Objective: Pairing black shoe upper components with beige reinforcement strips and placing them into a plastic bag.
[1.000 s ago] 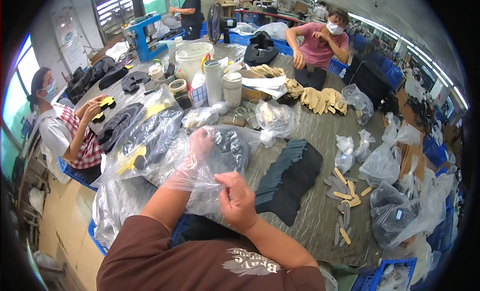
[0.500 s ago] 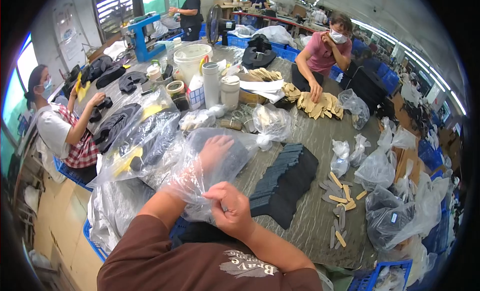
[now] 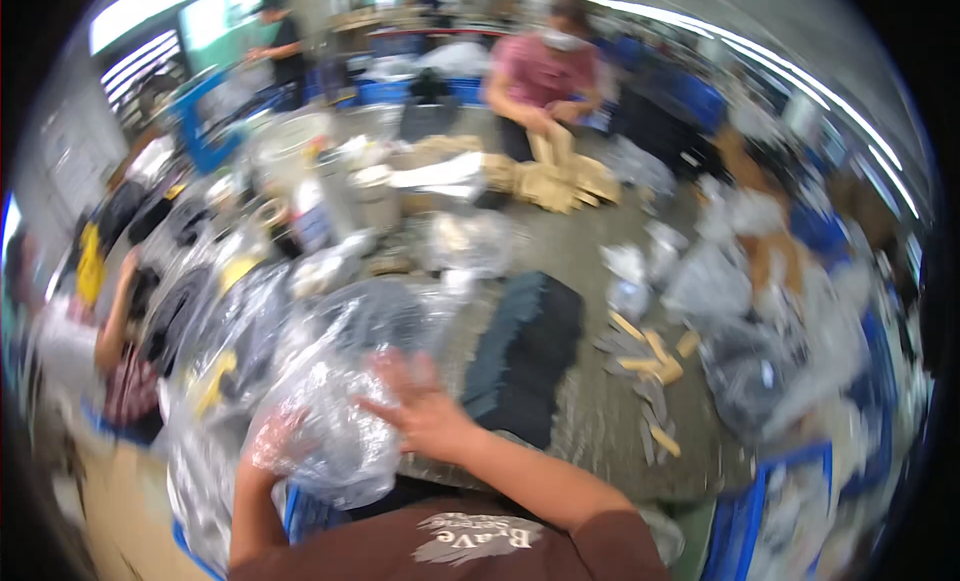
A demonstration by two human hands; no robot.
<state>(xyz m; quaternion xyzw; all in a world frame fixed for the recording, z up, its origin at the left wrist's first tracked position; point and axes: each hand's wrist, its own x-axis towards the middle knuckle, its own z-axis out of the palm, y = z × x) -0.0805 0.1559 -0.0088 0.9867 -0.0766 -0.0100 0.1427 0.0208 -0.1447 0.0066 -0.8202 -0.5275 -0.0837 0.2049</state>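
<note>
Frame badly blurred. Left hand (image 3: 272, 443) sat inside clear bag (image 3: 335, 421), grip unclear. Right hand (image 3: 425, 416) lay flat on bag's outside, fingers spread, holding nothing. Bag rested at near table edge, crumpled, looked unfilled. Beyond it dark stack (image 3: 525, 351) lay unbagged on table (image 3: 590, 241); tan strips (image 3: 650, 356) scattered right. More bagged dark goods lay left (image 3: 225, 331). Far side, person (image 3: 545, 76) handled tan pieces (image 3: 560, 181).
</note>
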